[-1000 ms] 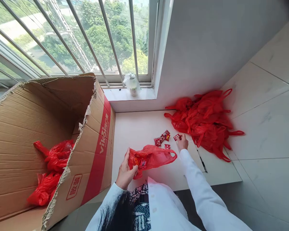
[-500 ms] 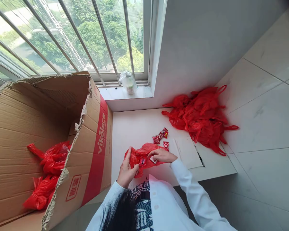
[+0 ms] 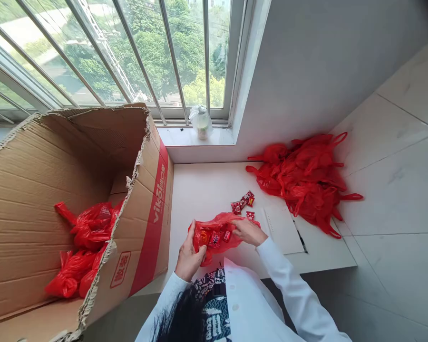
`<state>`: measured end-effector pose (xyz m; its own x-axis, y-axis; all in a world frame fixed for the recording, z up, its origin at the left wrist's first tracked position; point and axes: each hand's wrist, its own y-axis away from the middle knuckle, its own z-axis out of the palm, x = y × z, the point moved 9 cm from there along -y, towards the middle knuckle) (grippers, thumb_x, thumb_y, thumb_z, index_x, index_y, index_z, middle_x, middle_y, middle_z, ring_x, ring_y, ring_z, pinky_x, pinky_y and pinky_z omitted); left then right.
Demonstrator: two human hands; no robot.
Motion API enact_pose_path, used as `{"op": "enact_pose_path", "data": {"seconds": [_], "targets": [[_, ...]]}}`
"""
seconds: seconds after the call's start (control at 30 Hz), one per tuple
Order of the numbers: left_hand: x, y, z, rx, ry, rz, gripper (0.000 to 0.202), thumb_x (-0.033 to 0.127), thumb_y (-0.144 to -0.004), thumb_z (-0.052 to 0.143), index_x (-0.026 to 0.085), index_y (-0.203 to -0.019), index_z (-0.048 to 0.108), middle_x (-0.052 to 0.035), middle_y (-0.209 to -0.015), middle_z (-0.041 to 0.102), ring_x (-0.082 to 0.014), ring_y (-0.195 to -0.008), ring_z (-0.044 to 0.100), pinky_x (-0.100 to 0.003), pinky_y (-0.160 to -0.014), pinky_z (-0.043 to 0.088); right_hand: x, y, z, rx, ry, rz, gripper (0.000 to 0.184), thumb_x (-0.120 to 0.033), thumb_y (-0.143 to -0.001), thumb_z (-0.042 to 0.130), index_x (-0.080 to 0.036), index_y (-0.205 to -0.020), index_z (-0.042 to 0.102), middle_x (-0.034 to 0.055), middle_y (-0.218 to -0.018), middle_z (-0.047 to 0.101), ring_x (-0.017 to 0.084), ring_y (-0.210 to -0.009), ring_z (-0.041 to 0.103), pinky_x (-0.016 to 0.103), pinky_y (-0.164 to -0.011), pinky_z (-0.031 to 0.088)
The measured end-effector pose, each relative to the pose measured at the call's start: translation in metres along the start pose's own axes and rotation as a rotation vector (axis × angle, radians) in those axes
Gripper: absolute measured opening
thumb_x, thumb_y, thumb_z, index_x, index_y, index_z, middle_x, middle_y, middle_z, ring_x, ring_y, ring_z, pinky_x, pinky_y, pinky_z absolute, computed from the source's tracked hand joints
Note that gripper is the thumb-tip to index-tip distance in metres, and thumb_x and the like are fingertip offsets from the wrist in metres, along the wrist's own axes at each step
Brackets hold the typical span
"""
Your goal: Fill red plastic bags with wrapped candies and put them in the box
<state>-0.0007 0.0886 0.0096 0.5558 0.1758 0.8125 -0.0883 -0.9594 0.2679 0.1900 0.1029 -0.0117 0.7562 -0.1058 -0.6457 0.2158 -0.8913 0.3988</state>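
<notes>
My left hand (image 3: 189, 256) is closed on the left edge of a thin red plastic bag (image 3: 231, 243), with the thumb on the near side. The bag lies open above the white tabletop, and several small wrapped snack packets (image 3: 215, 239) show inside it. My right hand (image 3: 250, 232) is at the bag's right side with its fingers curled against the plastic; the fingertips are partly hidden. Just beyond the bag lie several more red snack packets (image 3: 243, 202), with a single packet (image 3: 250, 215) closer to my right hand.
On the left stands a large cardboard box (image 3: 148, 228) with tied red bags (image 3: 92, 228) inside. A heap of red bags (image 3: 306, 175) lies at the back right. Beside my right hand is an open notebook (image 3: 283, 232) with a dark pen. A wrapped cup (image 3: 200, 123) sits on the windowsill.
My right hand has drawn back slightly from a small packet, which now lies inside the bag among the others. My left hand keeps its hold. The whole view has shifted a little.
</notes>
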Motion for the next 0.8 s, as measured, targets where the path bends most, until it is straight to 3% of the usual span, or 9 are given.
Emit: {"op": "enact_pose_path", "data": {"seconds": [0.1,0.17,0.23,0.27,0.33,0.4,0.53,0.63,0.8], "targets": [[0.010,-0.003,0.000,-0.063,-0.084,0.078,0.070,0.020,-0.074,0.046,0.015,-0.142,0.028,-0.0066,-0.102,0.066,-0.0187,-0.084,0.064,-0.029,-0.079,0.050,0.000,0.027,-0.035,0.227,0.088,0.012,0.026,-0.025,-0.080,0.053,-0.023,-0.104,0.061,0.0033,-0.093,0.063,0.019,-0.087,0.055,0.026,-0.076,0.038],[0.017,-0.001,-0.001,-0.086,-0.161,0.142,0.066,0.021,-0.078,0.043,0.016,-0.142,0.027,-0.0079,-0.110,0.063,-0.0208,-0.101,0.061,-0.031,-0.089,0.047,0.012,0.044,-0.053,0.384,0.212,0.135,0.049,-0.030,-0.073,0.062,-0.022,-0.120,0.052,0.0082,-0.109,0.058,0.024,-0.098,0.052,0.031,-0.082,0.037],[0.022,0.003,-0.003,-0.086,-0.240,0.211,0.063,0.023,-0.082,0.038,0.014,-0.142,0.025,-0.0106,-0.120,0.058,-0.0216,-0.117,0.052,-0.032,-0.098,0.042,0.033,0.054,-0.045,0.339,0.273,0.289,0.075,-0.032,-0.064,0.071,-0.020,-0.132,0.040,0.0130,-0.118,0.053,0.028,-0.101,0.051,0.034,-0.080,0.038],[0.021,0.005,-0.006,-0.078,-0.280,0.236,0.061,0.024,-0.083,0.036,0.012,-0.142,0.024,-0.0125,-0.125,0.055,-0.0219,-0.121,0.048,-0.033,-0.100,0.040,0.044,0.057,-0.034,0.260,0.257,0.345,0.077,-0.031,-0.063,0.071,-0.020,-0.133,0.039,0.0135,-0.115,0.055,0.028,-0.098,0.053,0.033,-0.077,0.039],[0.011,0.010,-0.014,-0.064,-0.388,0.226,0.060,0.026,-0.085,0.034,0.009,-0.141,0.024,-0.0165,-0.129,0.051,-0.0236,-0.122,0.047,-0.034,-0.097,0.042,0.060,0.064,-0.011,0.134,0.179,0.390,0.053,-0.026,-0.069,0.063,-0.020,-0.120,0.051,0.0098,-0.100,0.061,0.023,-0.088,0.057,0.028,-0.070,0.039],[-0.010,0.015,-0.020,-0.104,-0.538,0.129,0.058,0.028,-0.084,0.037,0.008,-0.138,0.029,-0.0182,-0.120,0.057,-0.0259,-0.110,0.056,-0.034,-0.084,0.047,0.064,0.070,-0.004,0.130,0.096,0.372,0.019,-0.021,-0.077,0.050,-0.021,-0.093,0.060,0.0048,-0.080,0.063,0.018,-0.075,0.059,0.024,-0.064,0.037],[-0.048,0.032,-0.032,-0.347,-0.809,-0.155,0.028,0.031,-0.084,0.041,0.017,-0.098,0.061,-0.0110,-0.085,0.067,-0.0256,-0.080,0.064,-0.029,-0.062,0.043,0.043,0.078,-0.032,0.305,-0.124,0.219,0.015,-0.026,-0.081,0.045,-0.020,-0.073,0.056,0.0005,-0.067,0.061,0.014,-0.058,0.054,0.023,-0.057,0.036],[-0.025,0.037,-0.046,-0.345,-0.768,-0.129,0.031,0.036,-0.086,0.040,0.019,-0.070,0.059,-0.0053,-0.070,0.063,-0.0201,-0.068,0.059,-0.026,-0.059,0.037,0.011,0.079,-0.061,0.386,-0.298,0.043,0.015,-0.031,-0.081,0.049,-0.020,-0.073,0.056,-0.0011,-0.069,0.062,0.012,-0.059,0.052,0.023,-0.059,0.038],[0.032,0.021,-0.071,-0.127,-0.242,0.010,0.037,0.054,-0.080,0.048,0.019,-0.072,0.057,0.0007,-0.068,0.056,-0.0142,-0.064,0.053,-0.023,-0.061,0.041,-0.029,0.080,-0.081,0.417,-0.444,-0.103,0.013,-0.029,-0.081,0.052,-0.019,-0.075,0.057,-0.0011,-0.074,0.062,0.011,-0.063,0.052,0.022,-0.058,0.040]]}}
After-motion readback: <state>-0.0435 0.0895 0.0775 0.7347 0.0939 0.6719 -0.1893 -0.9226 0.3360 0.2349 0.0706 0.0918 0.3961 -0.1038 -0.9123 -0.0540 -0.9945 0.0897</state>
